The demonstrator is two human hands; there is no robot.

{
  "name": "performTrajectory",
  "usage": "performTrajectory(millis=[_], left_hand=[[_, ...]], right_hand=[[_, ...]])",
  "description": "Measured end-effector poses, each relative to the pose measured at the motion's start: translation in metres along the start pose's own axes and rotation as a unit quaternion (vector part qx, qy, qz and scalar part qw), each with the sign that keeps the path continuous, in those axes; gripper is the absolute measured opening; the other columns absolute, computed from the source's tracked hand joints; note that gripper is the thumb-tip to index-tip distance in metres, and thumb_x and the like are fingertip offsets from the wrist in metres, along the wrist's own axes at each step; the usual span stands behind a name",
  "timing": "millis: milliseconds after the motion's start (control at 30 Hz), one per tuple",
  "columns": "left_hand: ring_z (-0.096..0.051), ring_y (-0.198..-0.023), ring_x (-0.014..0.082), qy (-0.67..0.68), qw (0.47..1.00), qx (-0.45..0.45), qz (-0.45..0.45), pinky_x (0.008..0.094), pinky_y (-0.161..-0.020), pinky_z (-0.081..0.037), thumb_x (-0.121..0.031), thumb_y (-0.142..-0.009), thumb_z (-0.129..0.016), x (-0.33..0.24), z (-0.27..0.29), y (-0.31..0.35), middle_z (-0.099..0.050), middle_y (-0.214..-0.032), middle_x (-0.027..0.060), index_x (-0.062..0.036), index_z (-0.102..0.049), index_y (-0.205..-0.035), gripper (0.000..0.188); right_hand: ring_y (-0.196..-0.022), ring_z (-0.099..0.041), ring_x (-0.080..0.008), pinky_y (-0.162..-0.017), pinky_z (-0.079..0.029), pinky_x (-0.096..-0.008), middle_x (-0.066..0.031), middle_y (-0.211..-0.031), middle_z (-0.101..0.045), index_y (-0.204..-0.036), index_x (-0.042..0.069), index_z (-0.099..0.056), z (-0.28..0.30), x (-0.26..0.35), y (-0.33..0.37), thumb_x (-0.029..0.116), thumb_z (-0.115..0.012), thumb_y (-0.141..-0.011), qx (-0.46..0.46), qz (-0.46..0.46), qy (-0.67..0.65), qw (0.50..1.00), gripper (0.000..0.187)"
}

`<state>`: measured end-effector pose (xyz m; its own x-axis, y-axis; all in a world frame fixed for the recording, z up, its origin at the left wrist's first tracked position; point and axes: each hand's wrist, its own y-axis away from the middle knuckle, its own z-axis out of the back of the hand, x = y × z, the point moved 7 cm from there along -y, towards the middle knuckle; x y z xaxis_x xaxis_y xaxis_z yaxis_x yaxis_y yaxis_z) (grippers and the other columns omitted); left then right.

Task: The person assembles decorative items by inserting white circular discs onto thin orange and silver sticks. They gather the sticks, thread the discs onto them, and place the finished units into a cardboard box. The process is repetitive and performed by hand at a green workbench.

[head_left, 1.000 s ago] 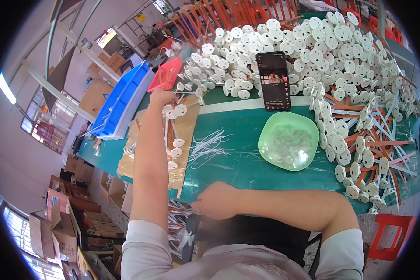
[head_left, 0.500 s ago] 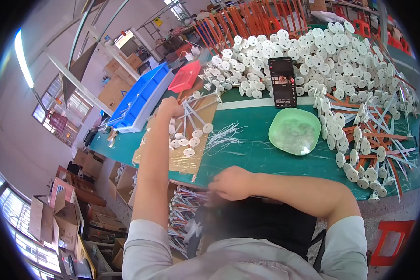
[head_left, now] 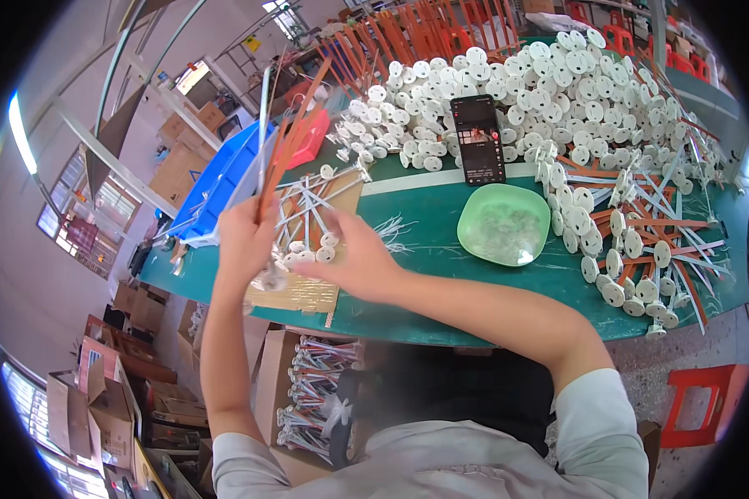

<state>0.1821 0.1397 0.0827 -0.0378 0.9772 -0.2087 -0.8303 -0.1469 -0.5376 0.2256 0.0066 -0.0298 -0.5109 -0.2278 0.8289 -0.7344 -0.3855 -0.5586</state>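
Observation:
My left hand [head_left: 245, 241] is closed round a bundle of long brown and white strips [head_left: 294, 141] that stands upright over the left part of the table. White round discs, smeared by motion, show at the bundle's lower end below the hand. Close by on the right, my right hand [head_left: 362, 259] has its thumb and fingers spread, with nothing seen in it. More white-disc strips [head_left: 310, 208] lie on a brown cardboard sheet [head_left: 308, 298] beneath and between my hands. Thin white ties [head_left: 394, 234] rest on the green table just beyond my right hand.
A large heap of white-disc strips [head_left: 558, 100] fills the back and right. Before it stand a phone [head_left: 478, 141] and a light green dish [head_left: 503, 224]. A blue bin [head_left: 225, 179] and a red tray [head_left: 310, 140] are at the left. A carton of tied bundles [head_left: 316, 391] sits below the edge.
My left hand has come nearer, raising a bundle of strips off the cardboard. My right hand has moved from the table's front edge up and left beside it. The view has shifted slightly.

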Motion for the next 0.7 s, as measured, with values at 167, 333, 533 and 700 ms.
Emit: performTrajectory(millis=[167,333,533,700], left_hand=[[-0.060,-0.070,0.0139,0.267,0.962,-0.055,-0.019,0.0299,-0.060,-0.047,-0.021,-0.092,-0.057,-0.015,-0.054,0.018,-0.062,-0.078,0.0088,0.0032,-0.063,-0.091,0.025],[-0.058,-0.088,0.0102,0.527,0.848,-0.031,0.050,0.0257,-0.071,-0.047,-0.013,-0.093,-0.057,-0.063,-0.092,0.023,-0.060,-0.097,0.0063,0.0041,-0.058,-0.108,0.023],[-0.058,-0.075,0.0091,0.608,0.792,0.056,-0.007,0.0227,-0.060,-0.045,-0.002,-0.087,-0.064,-0.063,-0.117,0.037,-0.061,-0.090,0.0026,-0.0025,-0.058,-0.105,0.019],[-0.062,-0.083,0.0117,0.558,0.826,0.060,0.044,0.0228,-0.063,-0.050,0.001,-0.085,-0.065,-0.022,-0.147,0.056,-0.064,-0.097,0.0050,-0.0025,-0.058,-0.107,0.023]], right_hand=[[-0.100,-0.063,-0.0311,-0.085,-0.049,-0.0419,-0.0205,-0.105,-0.062,-0.120,-0.002,-0.050,0.012,0.079,-0.051,0.038,-0.078,-0.073,-0.055,0.063,0.001,0.996,0.068],[-0.072,-0.068,-0.0254,-0.070,-0.052,-0.0374,-0.0120,-0.073,-0.065,-0.095,-0.001,-0.058,0.040,0.055,-0.077,0.025,-0.065,-0.085,-0.001,-0.006,0.100,0.995,0.030],[-0.060,-0.063,-0.0137,-0.059,-0.050,-0.0307,-0.0073,-0.068,-0.064,-0.087,0.001,-0.059,0.036,0.038,-0.073,0.023,-0.059,-0.091,0.149,-0.094,-0.049,0.983,0.022],[-0.066,-0.063,-0.0119,-0.060,-0.050,-0.0283,-0.0065,-0.070,-0.064,-0.089,0.002,-0.060,0.014,0.036,-0.064,0.021,-0.065,-0.087,0.291,-0.059,-0.011,0.955,0.020]])
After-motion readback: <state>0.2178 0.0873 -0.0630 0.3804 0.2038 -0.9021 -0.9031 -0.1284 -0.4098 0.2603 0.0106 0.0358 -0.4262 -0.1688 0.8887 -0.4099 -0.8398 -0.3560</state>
